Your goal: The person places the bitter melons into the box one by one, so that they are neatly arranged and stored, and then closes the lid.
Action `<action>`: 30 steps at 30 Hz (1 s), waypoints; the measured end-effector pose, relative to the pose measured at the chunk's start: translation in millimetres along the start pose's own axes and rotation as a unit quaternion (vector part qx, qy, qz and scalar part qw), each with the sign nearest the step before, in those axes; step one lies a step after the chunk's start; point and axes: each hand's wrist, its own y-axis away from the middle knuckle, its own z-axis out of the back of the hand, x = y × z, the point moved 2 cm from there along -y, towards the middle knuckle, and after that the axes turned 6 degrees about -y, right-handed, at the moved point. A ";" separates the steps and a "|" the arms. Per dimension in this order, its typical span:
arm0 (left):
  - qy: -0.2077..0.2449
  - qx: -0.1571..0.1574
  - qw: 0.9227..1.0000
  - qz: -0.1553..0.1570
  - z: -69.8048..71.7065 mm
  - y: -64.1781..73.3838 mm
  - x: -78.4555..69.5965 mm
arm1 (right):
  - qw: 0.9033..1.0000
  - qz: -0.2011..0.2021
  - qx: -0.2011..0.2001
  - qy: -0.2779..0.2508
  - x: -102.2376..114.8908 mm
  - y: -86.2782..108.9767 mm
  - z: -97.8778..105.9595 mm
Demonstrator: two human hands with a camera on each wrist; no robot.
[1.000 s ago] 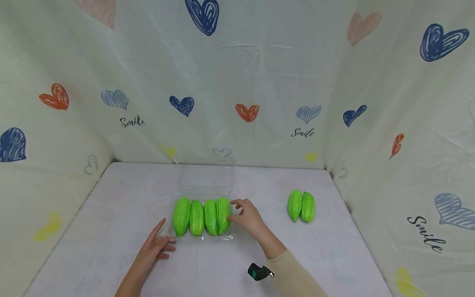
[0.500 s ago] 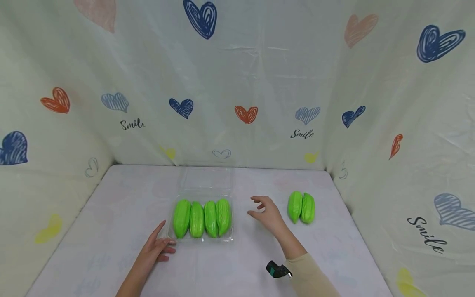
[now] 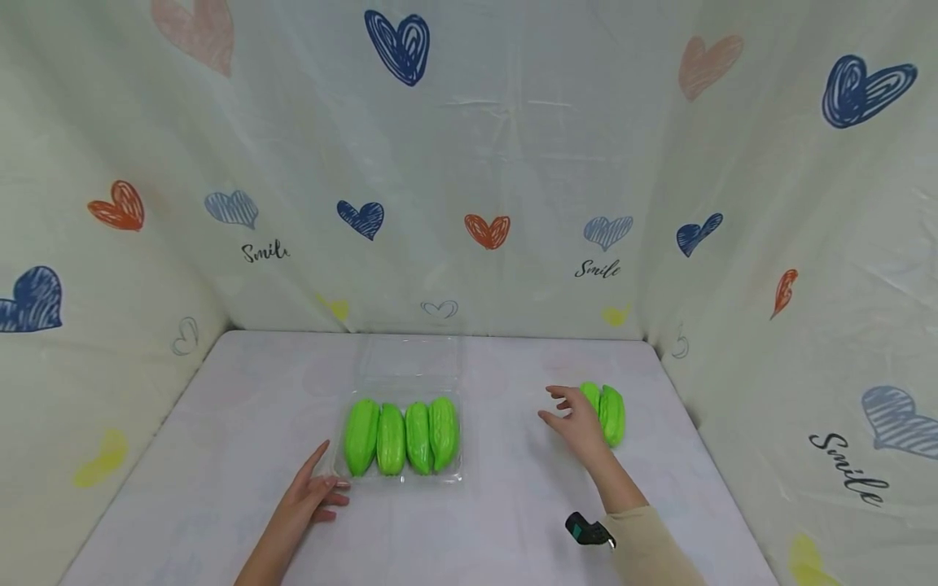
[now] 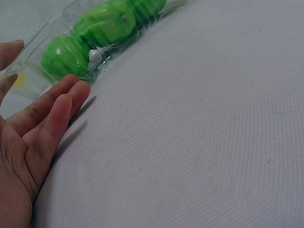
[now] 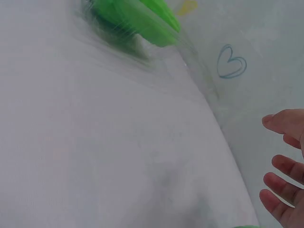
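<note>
A clear plastic clamshell box (image 3: 399, 479) lies on the table with its lid (image 3: 410, 358) folded back. Several bright green, ridged gourd-like vegetables (image 3: 391, 439) sit side by side in it. My left hand (image 3: 304, 498) is at the box's near left corner, fingers extended; in the left wrist view its fingertips (image 4: 81, 89) are right by the box wall. To the right lies a pair of the same green vegetables (image 3: 611, 415), the left one partly hidden behind my right hand (image 3: 582, 427). That hand holds nothing, its thumb and fingers apart.
A white cloth covers the table (image 3: 498, 521). Cloth walls (image 3: 513, 163) printed with hearts close off the back and both sides. Strapped by the right sleeve (image 3: 648, 541) is a small black device (image 3: 586, 531).
My right hand has left the rightmost vegetable in the box and moved right, up to the loose pair. The left hand stays at the box corner.
</note>
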 end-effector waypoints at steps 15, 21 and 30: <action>-0.001 -0.004 1.000 -0.006 0.0 -1.3 2.2 | 0.995 -0.074 -0.014 0.064 -30.9 0.0 42.6; 0.000 -0.005 1.000 -0.011 -0.4 -0.9 2.1 | 0.993 -0.077 -0.008 0.094 -42.8 -5.1 48.9; -0.002 -0.005 1.000 -0.010 -0.3 -0.9 3.3 | 0.988 -0.085 -0.006 0.132 -50.8 -10.2 49.6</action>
